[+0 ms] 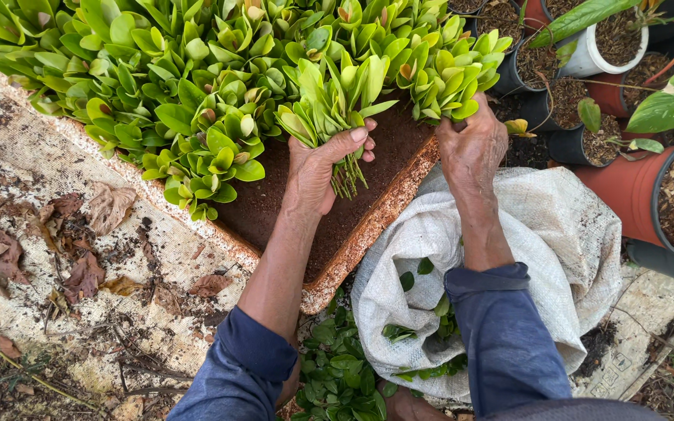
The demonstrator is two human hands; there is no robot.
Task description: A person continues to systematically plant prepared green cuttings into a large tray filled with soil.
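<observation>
My left hand (320, 168) grips a bunch of green cuttings (335, 97) by their stems, held upright over bare brown soil (274, 199) in a low planting bed. My right hand (471, 144) reaches into planted cuttings (450, 74) at the bed's right corner, fingers pushed down among the stems; whether it holds any is hidden. The bed is densely filled with rows of green cuttings (181, 86) behind the bare patch. Both arms wear dark blue sleeves.
A white woven sack (540, 242) with loose green cuttings inside lies below my right arm. More cuttings (337, 366) lie on the ground between my arms. Black and terracotta pots (633, 187) with soil stand at right. Dry leaves (79, 273) litter the ground at left.
</observation>
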